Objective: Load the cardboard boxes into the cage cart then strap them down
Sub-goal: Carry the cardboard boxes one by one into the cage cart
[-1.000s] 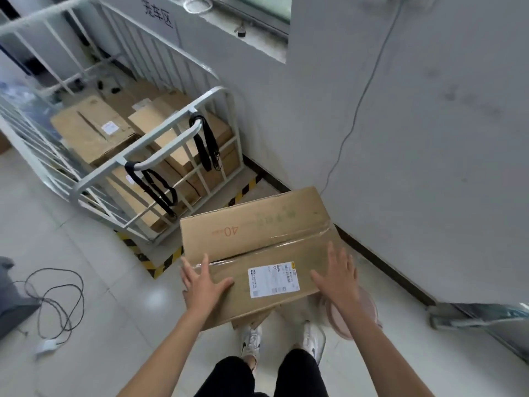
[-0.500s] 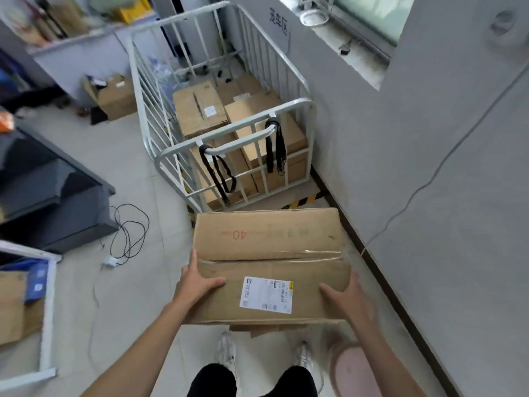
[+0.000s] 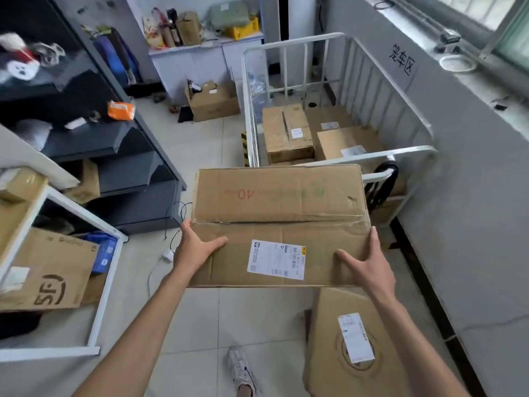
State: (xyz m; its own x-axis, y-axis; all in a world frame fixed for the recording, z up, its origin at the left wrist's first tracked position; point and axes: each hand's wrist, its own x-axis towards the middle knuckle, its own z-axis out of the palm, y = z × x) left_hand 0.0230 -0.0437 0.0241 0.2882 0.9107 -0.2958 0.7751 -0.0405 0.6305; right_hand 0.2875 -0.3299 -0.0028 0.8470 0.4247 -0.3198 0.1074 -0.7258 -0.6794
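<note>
Shelving (image 3: 114, 138) of dark metal stood far left, no part in the job. Left hand (image 3: 197, 247) gripped the left end of the carried box (image 3: 280, 202), thumb laid over the top face, fingers hidden round the edge, presumably underneath. One hand per end suits a load this wide and keeps it level. Carried box was held clear of the floor in front of the body, just short of the cage cart (image 3: 400, 152) and hiding part of its near rail. Long axis ran left to right, square to the approach; taped face up, shipping label (image 3: 276, 263) on the near flap, printed "40" reading upside down from here. Right hand (image 3: 363, 267) clasped the right end likewise, thumb spread on top. Floor box (image 3: 329, 339) lay below it, not yet loaded. Cart stood against the wall holding several loaded boxes (image 3: 286, 136); black straps (image 3: 385, 181) hung idle from the rail, so strapping judged not begun
</note>
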